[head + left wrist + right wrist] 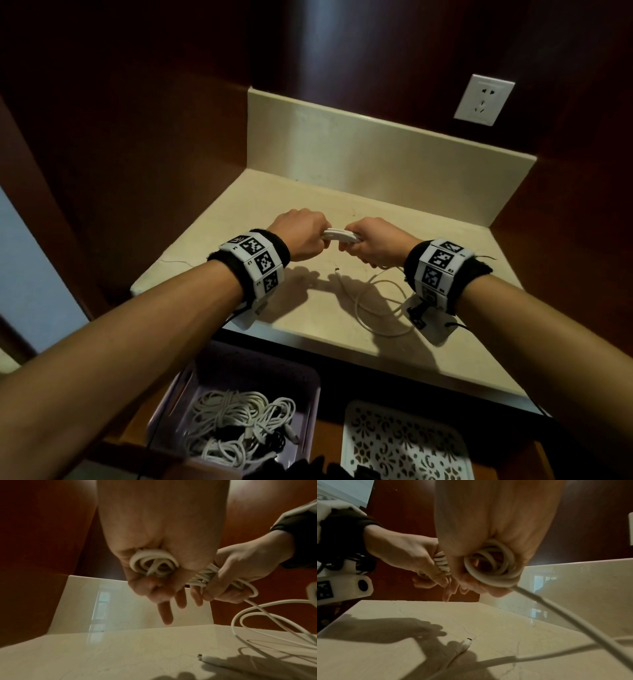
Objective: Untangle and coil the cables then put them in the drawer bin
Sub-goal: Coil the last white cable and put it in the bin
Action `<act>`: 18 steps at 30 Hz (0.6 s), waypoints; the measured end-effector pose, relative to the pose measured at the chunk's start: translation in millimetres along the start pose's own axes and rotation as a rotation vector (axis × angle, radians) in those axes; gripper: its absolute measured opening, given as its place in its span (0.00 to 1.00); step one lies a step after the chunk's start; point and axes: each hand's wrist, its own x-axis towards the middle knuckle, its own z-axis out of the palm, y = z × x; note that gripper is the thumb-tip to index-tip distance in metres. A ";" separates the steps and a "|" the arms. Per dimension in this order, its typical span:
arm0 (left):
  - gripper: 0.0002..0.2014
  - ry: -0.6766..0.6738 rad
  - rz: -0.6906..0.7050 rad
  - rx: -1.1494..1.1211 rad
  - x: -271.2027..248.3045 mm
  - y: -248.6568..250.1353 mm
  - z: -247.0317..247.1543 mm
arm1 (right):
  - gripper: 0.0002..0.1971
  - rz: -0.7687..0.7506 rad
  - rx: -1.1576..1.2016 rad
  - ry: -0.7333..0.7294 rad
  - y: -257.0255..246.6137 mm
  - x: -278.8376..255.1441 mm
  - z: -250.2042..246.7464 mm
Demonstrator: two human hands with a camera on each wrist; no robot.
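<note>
A white cable is partly wound into a flat coil (339,235) held above the cream countertop (294,335). My left hand (301,236) grips the coil's left end (154,563). My right hand (371,240) grips the right end (493,568). The cable's loose tail (380,308) hangs from the right hand and loops on the countertop, its plug end (338,270) lying near the hands' shadow. Below the counter a purple drawer bin (310,383) holds several white cables (239,428).
A white patterned basket (404,445) sits to the right of the purple bin in the open drawer. A wall socket (483,99) is on the dark wood panel at the back right. Cream backsplash (376,150) borders the counter's far edge.
</note>
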 end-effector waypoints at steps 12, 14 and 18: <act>0.12 -0.081 0.015 -0.017 -0.8 0.4 3.7 | 0.19 -0.024 -0.305 0.098 -2.9 -3.7 -1.1; 0.12 -0.113 0.026 -0.058 -0.1 0.1 1.4 | 0.17 -0.048 -0.309 0.113 0.9 -4.8 -0.4; 0.13 -0.074 0.072 0.082 0.8 -0.8 -4.0 | 0.11 -0.059 -0.364 0.071 9.5 -11.0 -6.2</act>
